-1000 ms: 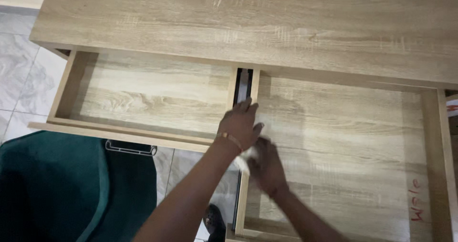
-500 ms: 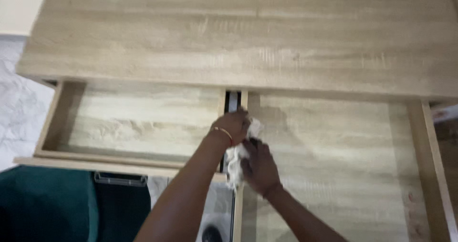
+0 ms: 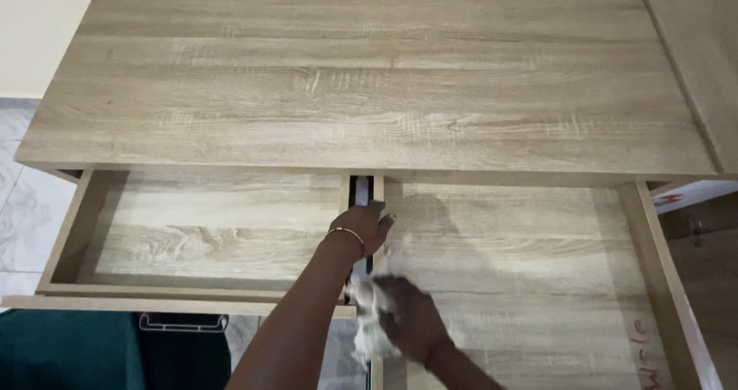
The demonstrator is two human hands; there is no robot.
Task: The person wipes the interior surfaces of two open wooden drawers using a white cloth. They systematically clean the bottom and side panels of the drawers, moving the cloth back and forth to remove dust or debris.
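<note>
Two empty wooden drawers stand pulled out under a light wooden desk top. My left hand, with a thin bracelet at the wrist, rests on the side walls between the left drawer and the right drawer. Just below it, my right hand grips a crumpled white cloth pressed against the right drawer's left wall. The cloth hangs partly over that wall.
A dark green chair sits at the lower left, with a metal handle beside it under the left drawer's front. Pale marble floor tiles show at the left. Red handwriting marks the right drawer's bottom, near its right wall.
My right hand has slid the cloth toward me along the drawer wall. The left hand has stayed on the divider. The camera view has shifted, so more of the desk top shows.
</note>
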